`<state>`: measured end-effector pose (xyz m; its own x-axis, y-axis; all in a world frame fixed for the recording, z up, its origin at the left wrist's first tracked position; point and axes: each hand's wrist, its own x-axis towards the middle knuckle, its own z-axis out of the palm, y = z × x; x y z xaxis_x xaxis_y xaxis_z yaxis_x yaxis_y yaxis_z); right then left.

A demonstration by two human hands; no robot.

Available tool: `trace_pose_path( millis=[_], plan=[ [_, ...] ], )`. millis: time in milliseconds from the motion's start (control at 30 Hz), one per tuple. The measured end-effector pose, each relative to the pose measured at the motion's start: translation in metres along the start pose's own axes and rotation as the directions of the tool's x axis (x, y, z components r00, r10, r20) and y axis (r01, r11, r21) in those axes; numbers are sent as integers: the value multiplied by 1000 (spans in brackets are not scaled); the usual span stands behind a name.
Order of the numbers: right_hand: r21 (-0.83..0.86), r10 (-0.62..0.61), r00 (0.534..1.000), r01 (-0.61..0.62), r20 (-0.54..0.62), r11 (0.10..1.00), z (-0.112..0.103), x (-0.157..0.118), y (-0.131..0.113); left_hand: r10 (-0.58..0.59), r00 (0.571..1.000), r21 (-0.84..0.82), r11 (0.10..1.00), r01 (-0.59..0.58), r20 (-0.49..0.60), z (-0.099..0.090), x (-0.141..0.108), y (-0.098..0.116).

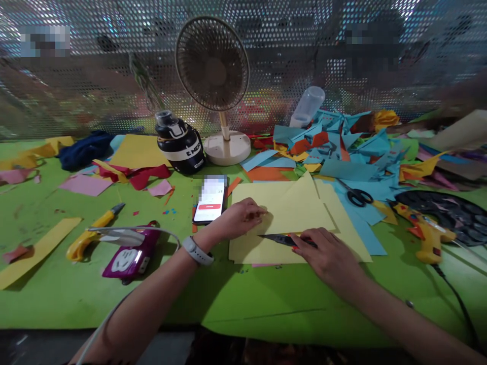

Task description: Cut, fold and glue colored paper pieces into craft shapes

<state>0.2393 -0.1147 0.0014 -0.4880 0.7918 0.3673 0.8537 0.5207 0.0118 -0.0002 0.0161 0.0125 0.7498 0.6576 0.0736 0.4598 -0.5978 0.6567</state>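
My left hand (243,219), with a pale watch on the wrist, is over the left part of several stacked sheets of yellow paper (292,208). Its fingers are curled together; whatever is between them is too small to make out. My right hand (329,253) is closed around a black pointed blade (277,239), whose tip points left toward my left hand. Its handle is hidden under my fingers. The top yellow sheet has a corner standing up at the back. Blue paper (365,235) sticks out under the stack on the right.
A lit phone (209,200) lies left of the paper. Behind stand a fan (224,147) and a black bottle (180,147). Black scissors (357,196), a yellow glue gun (428,233) and a black tray (452,213) lie right. A purple power strip (129,256) and another glue gun (95,230) lie left.
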Motion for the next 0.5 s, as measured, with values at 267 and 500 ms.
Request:
trace_pose_path(
  millis=[267,500],
  plan=[
    [14,26,1000,-26,4,1000,1,11,-6,4,993,-95,995,7,121,-5,3,-8],
    [8,-11,1000,11,-17,1000,5,12,-8,-31,990,-85,995,43,140,-6,4,-4]
  ],
)
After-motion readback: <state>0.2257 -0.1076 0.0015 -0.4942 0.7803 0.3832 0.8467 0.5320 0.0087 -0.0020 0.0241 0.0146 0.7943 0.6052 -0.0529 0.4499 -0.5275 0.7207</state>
